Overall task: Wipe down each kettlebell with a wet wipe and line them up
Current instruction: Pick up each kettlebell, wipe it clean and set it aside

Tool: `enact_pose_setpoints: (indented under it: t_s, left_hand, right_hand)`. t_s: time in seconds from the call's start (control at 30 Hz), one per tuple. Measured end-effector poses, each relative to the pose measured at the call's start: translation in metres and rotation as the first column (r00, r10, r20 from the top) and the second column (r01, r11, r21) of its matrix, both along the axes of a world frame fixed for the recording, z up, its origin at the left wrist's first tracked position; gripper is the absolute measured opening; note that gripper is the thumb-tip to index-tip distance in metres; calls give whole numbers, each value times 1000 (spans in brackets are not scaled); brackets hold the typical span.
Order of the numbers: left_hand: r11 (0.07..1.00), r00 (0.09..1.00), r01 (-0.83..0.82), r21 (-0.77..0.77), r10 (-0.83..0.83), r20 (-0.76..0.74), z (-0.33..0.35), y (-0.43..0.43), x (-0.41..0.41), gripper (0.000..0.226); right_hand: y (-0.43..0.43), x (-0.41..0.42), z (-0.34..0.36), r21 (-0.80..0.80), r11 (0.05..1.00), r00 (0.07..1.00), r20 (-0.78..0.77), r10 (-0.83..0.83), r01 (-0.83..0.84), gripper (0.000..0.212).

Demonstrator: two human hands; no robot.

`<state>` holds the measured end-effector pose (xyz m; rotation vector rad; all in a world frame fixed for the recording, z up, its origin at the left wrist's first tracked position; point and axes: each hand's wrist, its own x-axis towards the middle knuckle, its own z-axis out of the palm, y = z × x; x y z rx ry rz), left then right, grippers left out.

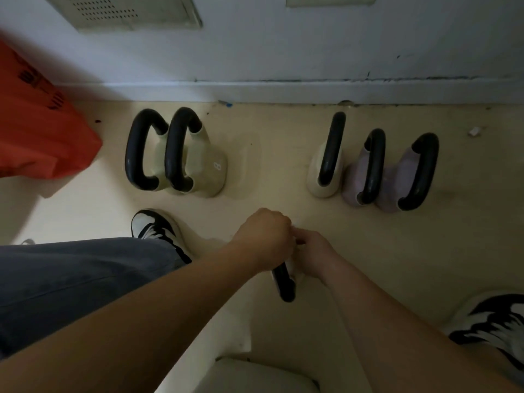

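A kettlebell with a black handle (284,285) sits on the floor between my feet, its body mostly hidden under my hands. My left hand (265,236) grips the top of that handle. My right hand (313,253) holds a white wet wipe (293,269) against the handle just beside it. By the wall stand two pale green kettlebells (198,165) on the left. On the right are a cream kettlebell (323,177) and two lilac kettlebells (357,177), all with black handles.
An orange bag (42,131) lies at the left by the wall. My black-and-white shoes (154,228) stand left and right of the held kettlebell. A white object (255,375) is at the bottom edge. A small scrap (473,131) lies on the floor at right.
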<state>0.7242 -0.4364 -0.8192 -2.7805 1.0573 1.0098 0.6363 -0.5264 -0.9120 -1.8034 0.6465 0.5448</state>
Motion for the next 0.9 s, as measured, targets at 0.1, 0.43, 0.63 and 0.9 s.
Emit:
enact_pose_setpoints:
  t_s: [0.1, 0.43, 0.63, 0.9]
  left_hand:
    - [984, 985, 171, -42, -170, 27, 7, 19, -21, 44]
    - [967, 990, -77, 241, 102, -93, 21, -25, 11, 60]
    - [922, 984, -96, 376, 144, -102, 4, -33, 14, 22]
    - [885, 928, -250, 393, 335, -165, 2, -30, 39, 40]
  right_hand:
    - [-1, 1, 6, -182, 971, 984, 47, 169, -158, 23]
    - [3, -7, 13, 48, 994, 995, -35, -96, 98, 40]
    - [2, -4, 14, 88, 986, 988, -83, -132, 139, 44]
    - [-2, -4, 11, 46, 992, 993, -33, -113, 115, 23]
